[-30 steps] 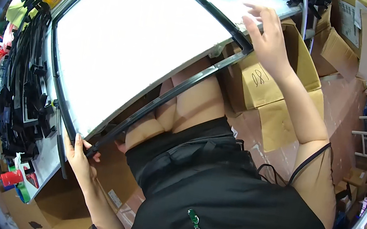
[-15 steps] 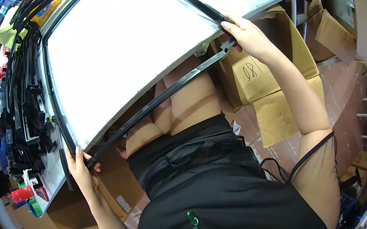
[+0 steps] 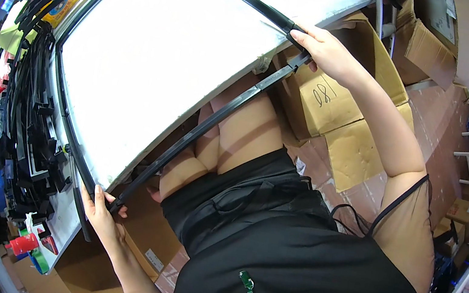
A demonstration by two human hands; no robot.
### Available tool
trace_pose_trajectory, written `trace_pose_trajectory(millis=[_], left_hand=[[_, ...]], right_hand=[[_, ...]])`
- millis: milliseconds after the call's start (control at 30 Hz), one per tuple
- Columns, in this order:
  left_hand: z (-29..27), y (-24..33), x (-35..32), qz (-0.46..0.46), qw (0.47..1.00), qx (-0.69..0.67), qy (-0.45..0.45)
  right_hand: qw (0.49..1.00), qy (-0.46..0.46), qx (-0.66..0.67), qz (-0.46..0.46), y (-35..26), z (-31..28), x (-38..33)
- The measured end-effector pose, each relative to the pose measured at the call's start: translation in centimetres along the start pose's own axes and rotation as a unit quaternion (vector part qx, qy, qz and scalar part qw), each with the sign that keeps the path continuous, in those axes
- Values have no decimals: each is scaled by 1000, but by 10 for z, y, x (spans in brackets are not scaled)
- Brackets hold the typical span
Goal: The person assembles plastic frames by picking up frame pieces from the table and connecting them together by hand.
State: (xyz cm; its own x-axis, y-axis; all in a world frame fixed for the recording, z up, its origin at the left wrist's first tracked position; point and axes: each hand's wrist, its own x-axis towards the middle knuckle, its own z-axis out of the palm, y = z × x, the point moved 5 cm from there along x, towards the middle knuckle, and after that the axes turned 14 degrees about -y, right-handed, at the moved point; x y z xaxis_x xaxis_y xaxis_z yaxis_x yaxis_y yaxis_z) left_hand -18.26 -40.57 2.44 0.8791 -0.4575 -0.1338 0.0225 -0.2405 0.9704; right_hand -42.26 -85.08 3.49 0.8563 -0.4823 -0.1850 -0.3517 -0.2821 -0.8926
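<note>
A large four-sided black frame (image 3: 200,130) of thin strips lies partly over a white table (image 3: 159,42), its near side jutting past the table edge above my lap. My left hand (image 3: 99,211) is closed around the near left corner, thumb on top and fingertips curled beneath. At the near right corner, my right hand (image 3: 319,46) grips the frame where two strips meet, with the thumb along the top and the fingers partly hidden underneath. Another short black strip (image 3: 81,214) lies beside my left hand at the table's edge.
Many black strips (image 3: 31,96) are heaped along the table's left side. Red and green tape rolls (image 3: 25,245) sit at its near left corner. An opened cardboard box (image 3: 350,116) stands on the floor to the right; another box (image 3: 152,238) is below my left hand.
My right hand has shifted slightly to the right and down with its corner of the frame. My left hand stays almost in place.
</note>
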Motion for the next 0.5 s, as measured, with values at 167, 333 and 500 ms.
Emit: trace_pose_trajectory(millis=[167, 333, 500], left_hand=[[13, 5, -4, 3, 1000, -6, 8], [23, 5, -15, 7, 1000, -20, 13], [11, 21, -33, 65, 998, 11, 15]], right_hand=[[999, 42, 19, -5, 2, 2, 0], [996, 55, 67, -10, 9, 1, 1], [988, 48, 146, -5, 25, 19, -18]])
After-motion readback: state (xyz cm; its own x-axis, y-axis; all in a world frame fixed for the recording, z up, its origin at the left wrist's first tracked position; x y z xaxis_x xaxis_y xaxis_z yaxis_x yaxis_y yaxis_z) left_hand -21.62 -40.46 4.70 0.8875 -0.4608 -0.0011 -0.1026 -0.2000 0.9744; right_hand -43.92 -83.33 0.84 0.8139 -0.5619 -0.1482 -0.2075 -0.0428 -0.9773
